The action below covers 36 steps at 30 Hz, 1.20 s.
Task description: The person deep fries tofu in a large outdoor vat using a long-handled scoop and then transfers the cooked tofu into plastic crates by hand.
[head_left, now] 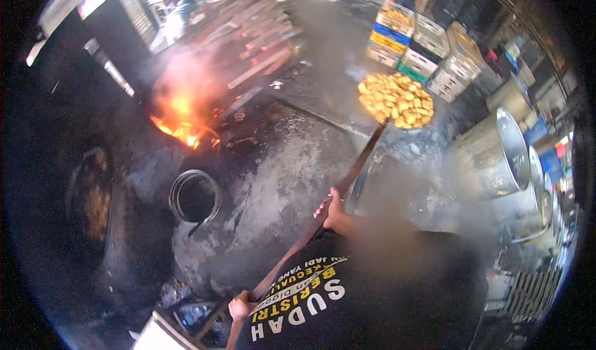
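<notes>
A long brown handle (357,167) runs from beside my body up to the far right. At its far end is a wide round load of golden fried chunks (397,98), which look like tofu. The skimmer under them is mostly hidden by the heap. Higher on the handle, my right hand (336,214) is closed round it in front of my chest. My left hand (242,306) grips the same handle lower down, close to my left side. The chunks are raised toward the stacked crates, with haze around them.
An open fire (186,129) burns at the left, with split wood (254,45) behind it. A round metal ring (195,196) lies nearer me. Stacked plastic crates (425,45) stand at the far right, and large metal drums (493,154) line the right side. Smoke blurs parts.
</notes>
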{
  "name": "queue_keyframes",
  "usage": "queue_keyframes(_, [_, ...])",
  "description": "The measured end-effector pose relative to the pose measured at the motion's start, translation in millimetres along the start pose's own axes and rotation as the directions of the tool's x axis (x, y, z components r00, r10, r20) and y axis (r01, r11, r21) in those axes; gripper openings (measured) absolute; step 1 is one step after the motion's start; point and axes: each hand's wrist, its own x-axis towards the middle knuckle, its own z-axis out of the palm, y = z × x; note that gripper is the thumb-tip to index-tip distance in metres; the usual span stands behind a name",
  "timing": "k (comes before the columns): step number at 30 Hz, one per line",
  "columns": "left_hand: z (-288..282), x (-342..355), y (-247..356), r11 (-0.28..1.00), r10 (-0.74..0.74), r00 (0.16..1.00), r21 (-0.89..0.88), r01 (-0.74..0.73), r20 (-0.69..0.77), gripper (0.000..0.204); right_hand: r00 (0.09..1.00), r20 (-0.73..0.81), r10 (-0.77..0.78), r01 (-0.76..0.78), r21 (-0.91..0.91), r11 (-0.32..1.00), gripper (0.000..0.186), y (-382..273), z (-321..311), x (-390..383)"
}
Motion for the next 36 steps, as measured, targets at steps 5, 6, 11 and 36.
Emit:
queue_keyframes(5, [-98, 168, 212, 0.841, -0.143, 0.955, 0.541, -0.020, 0.259, 0.045, 0.995, -0.101, -0.020, 0.039, 0.191, 0.981, 0.063, -103, -11, 55])
queue_keyframes(6, [-102, 218, 241, 0.856, -0.085, 0.950, 0.510, -0.085, 0.300, 0.044, 0.980, -0.191, -0.053, 0.097, 0.228, 0.969, 0.064, -138, 8, 46])
queue_keyframes(11, [-115, 343, 394, 0.732, 0.071, 0.906, 0.595, -0.331, 0.416, 0.040, 0.932, -0.362, 0.002, 0.175, 0.457, 0.872, 0.059, -262, -35, 75])
queue_keyframes(36, [-117, 929, 818, 0.668, 0.355, 0.809, 0.478, -0.570, 0.469, 0.052, 0.881, -0.372, -0.293, 0.449, 0.457, 0.768, 0.061, -798, 258, 291])
